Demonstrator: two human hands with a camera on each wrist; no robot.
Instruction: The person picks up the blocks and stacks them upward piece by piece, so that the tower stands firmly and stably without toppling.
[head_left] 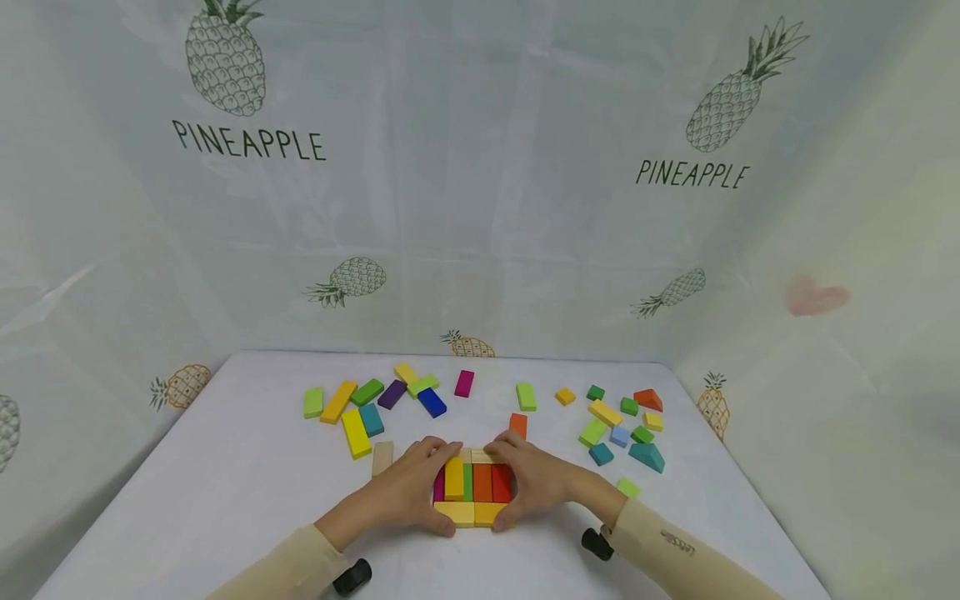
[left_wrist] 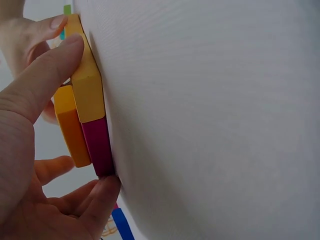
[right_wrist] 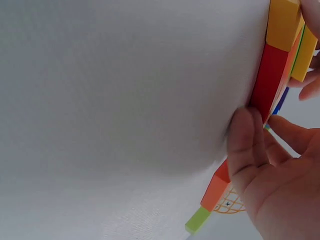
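A flat rectangle of wooden blocks lies between both hands near the table's front. Two yellow blocks point(head_left: 453, 515) form its front row; purple, green, orange point(head_left: 482, 483) and red point(head_left: 501, 483) blocks fill the middle, with plain wood blocks point(head_left: 486, 457) behind. One yellow-orange block point(left_wrist: 72, 127) sits higher, on top of the others. My left hand point(head_left: 408, 487) grips the left side, thumb on the front yellow block, fingertips by the far end of the purple block point(left_wrist: 98, 145). On the right side, my right hand point(head_left: 542, 479) holds the rectangle likewise, its fingertips against the red block point(right_wrist: 271, 75).
Loose colored blocks lie behind: yellow point(head_left: 356, 433), blue point(head_left: 432, 402) and several others at back left, a teal triangle point(head_left: 648, 456) and more at right. A plain wood block point(head_left: 382, 457) lies by the left hand, an orange one point(head_left: 518, 425) behind the right. A pineapple-print curtain point(head_left: 480, 208) surrounds the table.
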